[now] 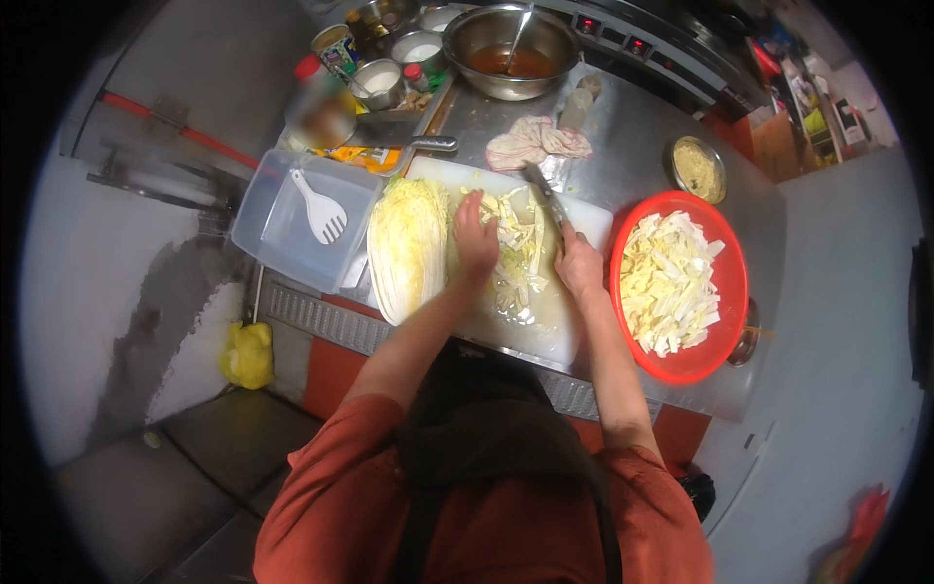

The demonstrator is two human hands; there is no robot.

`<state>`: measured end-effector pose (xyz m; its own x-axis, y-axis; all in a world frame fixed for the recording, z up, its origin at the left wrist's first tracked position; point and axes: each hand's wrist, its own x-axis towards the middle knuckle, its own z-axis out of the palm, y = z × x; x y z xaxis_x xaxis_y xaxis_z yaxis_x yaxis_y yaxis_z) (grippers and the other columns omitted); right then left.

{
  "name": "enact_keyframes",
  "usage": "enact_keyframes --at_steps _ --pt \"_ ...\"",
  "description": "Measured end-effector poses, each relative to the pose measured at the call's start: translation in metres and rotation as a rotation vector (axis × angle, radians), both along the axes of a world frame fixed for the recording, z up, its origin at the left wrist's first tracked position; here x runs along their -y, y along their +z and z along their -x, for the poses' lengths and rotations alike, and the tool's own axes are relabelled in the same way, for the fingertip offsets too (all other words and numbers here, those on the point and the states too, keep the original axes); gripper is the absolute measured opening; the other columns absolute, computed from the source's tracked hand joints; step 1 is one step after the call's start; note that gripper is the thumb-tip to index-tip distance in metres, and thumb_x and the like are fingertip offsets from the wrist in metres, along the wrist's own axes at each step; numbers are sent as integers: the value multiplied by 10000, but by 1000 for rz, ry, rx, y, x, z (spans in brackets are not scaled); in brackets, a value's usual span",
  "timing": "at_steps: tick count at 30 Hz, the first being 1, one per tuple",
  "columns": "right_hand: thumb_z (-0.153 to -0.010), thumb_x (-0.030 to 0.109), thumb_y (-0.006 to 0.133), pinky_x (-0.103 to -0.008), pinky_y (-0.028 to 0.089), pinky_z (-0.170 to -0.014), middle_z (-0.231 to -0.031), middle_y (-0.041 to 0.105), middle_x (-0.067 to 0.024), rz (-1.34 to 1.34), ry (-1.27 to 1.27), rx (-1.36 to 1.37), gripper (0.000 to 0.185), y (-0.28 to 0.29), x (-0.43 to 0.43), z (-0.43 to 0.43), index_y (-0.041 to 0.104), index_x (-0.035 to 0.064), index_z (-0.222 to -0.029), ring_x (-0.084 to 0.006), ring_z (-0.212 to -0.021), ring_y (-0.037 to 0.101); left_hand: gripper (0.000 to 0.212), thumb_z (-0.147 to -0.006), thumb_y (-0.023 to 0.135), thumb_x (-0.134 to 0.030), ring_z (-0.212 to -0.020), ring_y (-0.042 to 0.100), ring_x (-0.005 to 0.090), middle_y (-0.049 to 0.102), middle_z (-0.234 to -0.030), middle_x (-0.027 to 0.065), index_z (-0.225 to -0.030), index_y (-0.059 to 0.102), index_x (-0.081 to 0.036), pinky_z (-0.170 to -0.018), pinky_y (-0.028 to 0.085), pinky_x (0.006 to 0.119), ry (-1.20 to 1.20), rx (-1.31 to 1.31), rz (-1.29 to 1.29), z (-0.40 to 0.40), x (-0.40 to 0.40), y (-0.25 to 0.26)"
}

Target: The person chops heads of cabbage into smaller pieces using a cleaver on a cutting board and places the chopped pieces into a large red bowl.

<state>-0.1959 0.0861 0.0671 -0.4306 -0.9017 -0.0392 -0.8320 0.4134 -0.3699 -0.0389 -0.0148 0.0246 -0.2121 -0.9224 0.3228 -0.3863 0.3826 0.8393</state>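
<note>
My right hand [580, 263] grips the handle of a kitchen knife [546, 191], whose blade points away from me over the far part of a white cutting board [592, 219]. Cut napa cabbage pieces [519, 252] lie on the wet board between my hands. My left hand [478, 241] is at the left edge of these pieces, fingers extended and holding nothing visible. Just left of it lies a large piece of napa cabbage [408, 244], partly over the board's left side. To the right, a red plastic basin [733, 292] holds a heap of cut cabbage [671, 281].
A clear plastic tub [273, 241] with a white slotted spoon [323, 213] stands left. Behind are a second knife [434, 143], a crumpled cloth [536, 142], a steel bowl [467, 69] of reddish liquid and several seasoning containers [379, 79]. A small bowl [698, 169] sits far right.
</note>
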Motion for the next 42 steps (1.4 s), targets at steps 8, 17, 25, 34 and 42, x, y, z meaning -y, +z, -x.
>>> enact_keyframes --at_steps 8,17,25,34,42 --pt "-796 101 558 -432 517 -637 -965 619 -172 22 276 122 416 9 -76 -30 536 104 -1212 -354 -739 623 323 -871 484 -44 -1195 443 339 560 -1189 175 -1183 566 -24 -1048 298 416 -103 -135 -260 -16 7 -34" --pt "-845 110 531 -451 512 -624 -863 616 -214 159 -370 191 422 4 -145 -72 488 58 -1261 -376 -680 617 327 -889 517 -166 -1241 413 292 530 -1262 95 -1204 562 -93 -1052 257 446 -122 139 -97 -7 16 -20" --pt "-862 117 530 -463 504 -660 -875 612 -225 206 -336 304 402 3 -118 -133 482 95 -1260 -415 -742 605 361 -875 566 -212 -1276 377 326 496 -1317 87 -1222 556 -112 -1079 197 467 -479 177 -66 -18 -20 -36" --pt "-919 139 562 -233 360 -367 -581 462 3 513 -1001 1385 74 -13 -153 -177 527 80 -946 -85 -418 437 500 -784 646 -478 -1337 263 352 433 -1372 96 -1160 619 -149 -1066 109 589 -580 518 72 -5 -14 -4" --pt "-925 150 551 -225 359 -373 -594 464 8 668 -829 1504 106 -39 -68 -213 506 70 -979 -89 -417 432 634 -708 708 -505 -1305 305 370 453 -1343 135 -1166 593 -81 -1053 149 586 -606 359 87 -24 -27 -18"
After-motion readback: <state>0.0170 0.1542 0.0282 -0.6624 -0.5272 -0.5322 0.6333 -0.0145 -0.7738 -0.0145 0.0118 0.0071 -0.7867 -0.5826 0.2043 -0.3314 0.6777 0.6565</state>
